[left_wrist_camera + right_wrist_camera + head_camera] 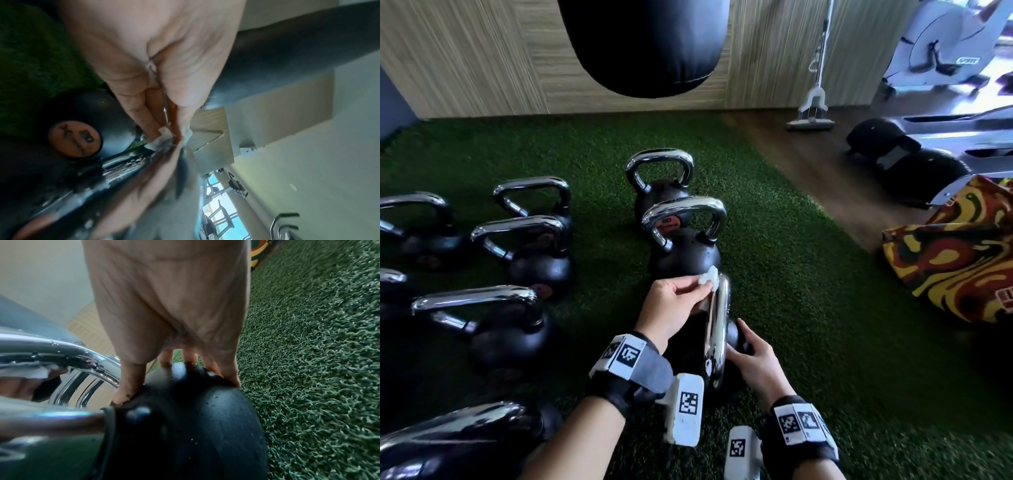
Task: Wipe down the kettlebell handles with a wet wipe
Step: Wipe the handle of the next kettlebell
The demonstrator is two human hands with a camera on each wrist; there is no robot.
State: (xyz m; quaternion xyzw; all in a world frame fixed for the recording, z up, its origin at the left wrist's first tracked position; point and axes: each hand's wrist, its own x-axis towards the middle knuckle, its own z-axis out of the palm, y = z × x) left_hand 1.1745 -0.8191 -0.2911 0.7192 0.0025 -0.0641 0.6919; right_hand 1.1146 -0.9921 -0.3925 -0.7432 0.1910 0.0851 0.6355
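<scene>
A black kettlebell (pixel 736 337) lies tipped on the green turf, its chrome handle (pixel 719 318) running toward me. My left hand (pixel 678 301) pinches a small white wet wipe (pixel 709 275) against the far end of that handle; the left wrist view shows the wet wipe (pixel 164 134) squeezed between fingertips and thumb on the chrome handle (pixel 131 162). My right hand (pixel 753 356) grips the round black body of the kettlebell (pixel 195 418), fingers curled over its top, thumb by the handle (pixel 61 350).
Two upright kettlebells (pixel 685 240) stand just beyond, several more in rows at left (pixel 517 246). A black punching bag (pixel 643 44) hangs overhead at the back. A patterned bag (pixel 955 253) lies at right, a mop (pixel 813 106) and exercise machines (pixel 945 44) on the wooden floor.
</scene>
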